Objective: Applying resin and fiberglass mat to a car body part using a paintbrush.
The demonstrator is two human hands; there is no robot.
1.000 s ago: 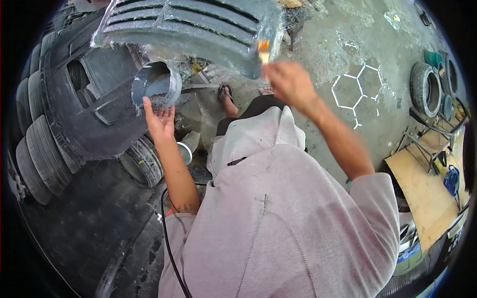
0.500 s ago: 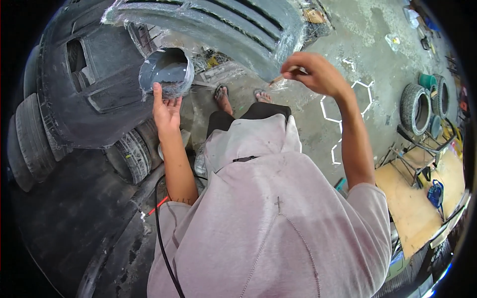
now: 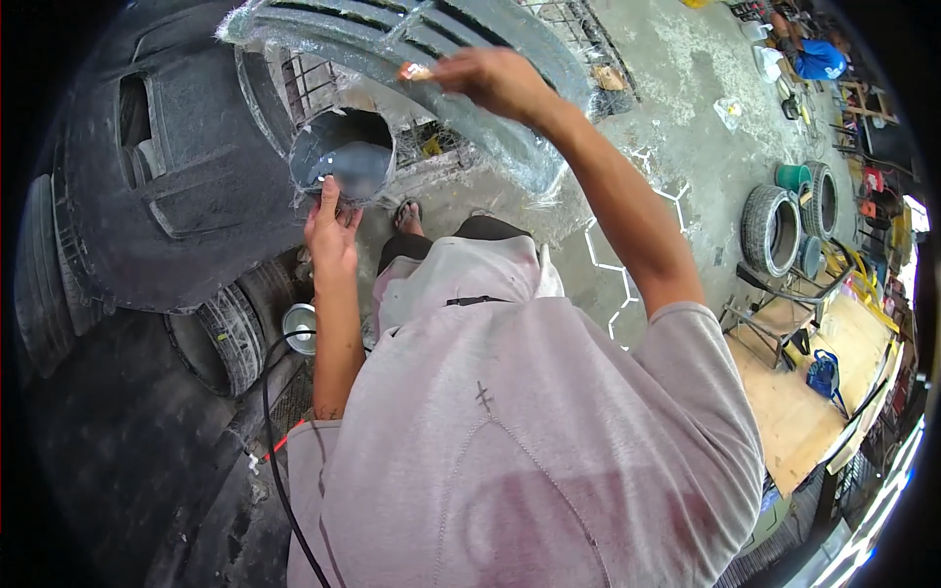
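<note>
My left hand (image 3: pixel 333 235) grips a round grey bucket (image 3: pixel 306 162) by its near side, thumb over the rim and fingers underneath. Its mouth faces up, and a greyish liquid shows inside. In my right hand (image 3: pixel 495 78) is a small paintbrush (image 3: pixel 417 73), pinched between thumb and fingers, its end pointing left. The brush is over a curved grey slatted panel (image 3: pixel 534 157) with ragged, fibrous edges; whether it touches the surface I cannot tell. The fingers of my right hand are slightly blurred.
A large dark moulded car body part (image 3: pixel 211 108) lies at the left, with tyres (image 3: pixel 235 333) below it. Further right stand more tyres (image 3: pixel 770 231), a green bucket (image 3: pixel 792 177) and a plywood board (image 3: pixel 833 392). A black hose (image 3: pixel 267 431) runs by my left arm. Someone in blue (image 3: pixel 819 61) is at the far right.
My right hand has moved left and away from me with the paintbrush, from the panel's near corner to over its slats. The bucket stays in my left hand. The view has shifted slightly.
</note>
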